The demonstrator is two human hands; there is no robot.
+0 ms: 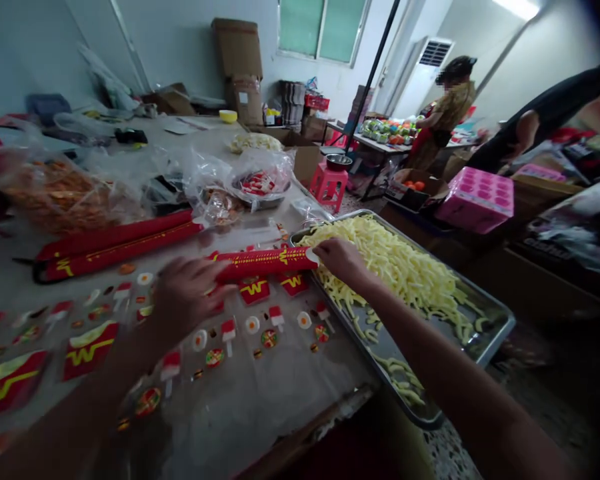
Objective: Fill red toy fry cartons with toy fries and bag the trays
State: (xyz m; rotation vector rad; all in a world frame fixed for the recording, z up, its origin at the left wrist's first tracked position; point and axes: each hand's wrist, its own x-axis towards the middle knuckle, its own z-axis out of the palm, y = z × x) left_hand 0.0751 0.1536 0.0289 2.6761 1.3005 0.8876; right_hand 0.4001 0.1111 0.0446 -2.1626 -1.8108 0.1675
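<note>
Dim foreground, soft motion blur

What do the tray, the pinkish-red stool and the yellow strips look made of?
Tray: probably polished metal, silvery grey with bright highlights along its rim.
Stool: likely moulded plastic, one even colour.
Yellow strips: matte and soft-looking; foam, rubber or food, I can't tell.

Shiny, smooth metal tray [495, 341]
</note>
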